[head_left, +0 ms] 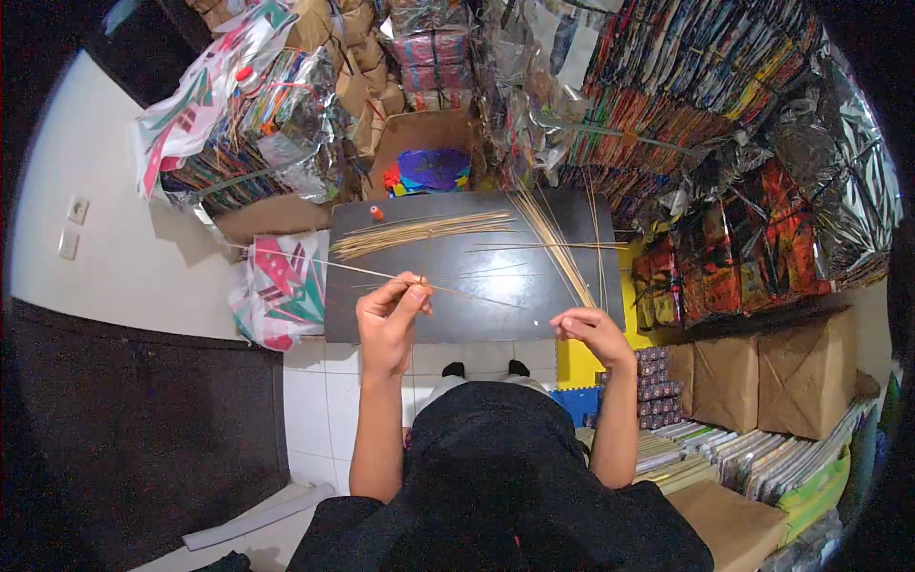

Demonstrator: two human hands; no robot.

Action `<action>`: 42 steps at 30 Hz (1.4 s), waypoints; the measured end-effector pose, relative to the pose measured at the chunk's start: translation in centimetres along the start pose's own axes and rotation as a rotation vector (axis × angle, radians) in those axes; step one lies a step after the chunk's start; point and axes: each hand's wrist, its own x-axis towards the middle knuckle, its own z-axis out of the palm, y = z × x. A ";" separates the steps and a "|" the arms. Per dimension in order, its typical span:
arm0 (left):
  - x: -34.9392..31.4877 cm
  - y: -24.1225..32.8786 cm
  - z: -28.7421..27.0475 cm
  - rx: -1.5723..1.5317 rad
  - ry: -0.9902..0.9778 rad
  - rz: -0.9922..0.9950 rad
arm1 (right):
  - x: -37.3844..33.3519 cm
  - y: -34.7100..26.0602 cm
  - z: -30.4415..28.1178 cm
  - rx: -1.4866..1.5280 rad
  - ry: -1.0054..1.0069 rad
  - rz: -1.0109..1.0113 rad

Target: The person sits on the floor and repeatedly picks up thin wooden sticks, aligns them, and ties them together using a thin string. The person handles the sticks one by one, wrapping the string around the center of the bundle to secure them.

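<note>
Tan and slender, a thin stick (343, 266) is being pinched by the left hand (389, 324) above the dark tabletop (477, 329). The right hand (600, 337) is being held loosely curled; whether anything is being gripped cannot be told. Beyond, a left stick pile (429, 230) and a right stick pile (553, 235) are being supported.

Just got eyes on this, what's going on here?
A person's left hand pinches a thin stick above a dark table. The right hand is raised near the close end of the right bunch, fingers bent; whether it holds anything isn't clear. A left bunch lies across the table's far side, with a small orange object just beyond it.
</note>
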 end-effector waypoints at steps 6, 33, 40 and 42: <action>-0.2 0.2 0.1 -0.027 0.013 -0.008 | 0.6 0.4 0.5 -0.151 0.060 -0.026; -1.1 -1.5 3.3 0.357 -0.035 -0.135 | -0.1 -9.3 15.6 -0.172 0.098 -0.385; -0.9 -1.3 3.4 0.352 -0.072 -0.097 | -0.3 -9.6 15.7 -0.197 0.100 -0.369; -0.9 -1.1 3.5 0.338 -0.068 -0.100 | -0.3 -9.7 15.5 -0.218 0.083 -0.352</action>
